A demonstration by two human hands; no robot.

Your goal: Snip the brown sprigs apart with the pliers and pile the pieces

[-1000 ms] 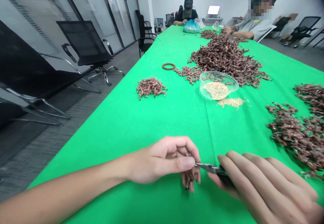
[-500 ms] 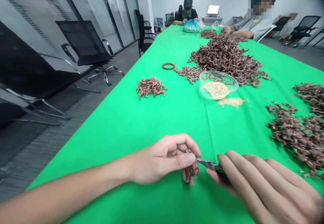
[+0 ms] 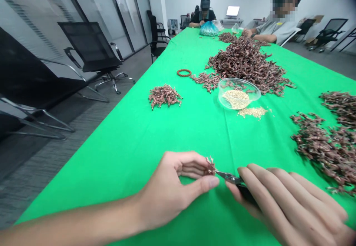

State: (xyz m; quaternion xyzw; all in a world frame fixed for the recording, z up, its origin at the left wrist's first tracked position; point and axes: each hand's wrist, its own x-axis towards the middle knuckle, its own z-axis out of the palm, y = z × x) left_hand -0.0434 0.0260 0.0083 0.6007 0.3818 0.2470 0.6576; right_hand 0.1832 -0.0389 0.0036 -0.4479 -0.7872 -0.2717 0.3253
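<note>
My left hand (image 3: 178, 186) is at the lower middle, its fingers curled around a small brown figure-like piece (image 3: 210, 167) with thin pale tips that stick up. Its thumb is a little apart below the piece. In my right hand (image 3: 286, 197), at the lower right, are small pliers (image 3: 232, 179) with a dark handle. The tips of the pliers touch the piece at the left fingertips. Beyond the hands, a clear plastic bowl (image 3: 239, 94) holds pale grains, with more grains (image 3: 253, 112) spilled beside it.
A big brown heap (image 3: 247, 64) lies on the green table (image 3: 125, 142), a small heap (image 3: 165, 96) at left, other heaps (image 3: 325, 146) at right. Near the middle is a beaded ring (image 3: 184, 72). Two people sit at the far end by a blue bag (image 3: 208, 29). Chairs (image 3: 90, 45) stand left.
The piece has turned from hanging below my left fingertips to sticking up beside them. My left thumb has moved away from the fingers. The view has shifted slightly.
</note>
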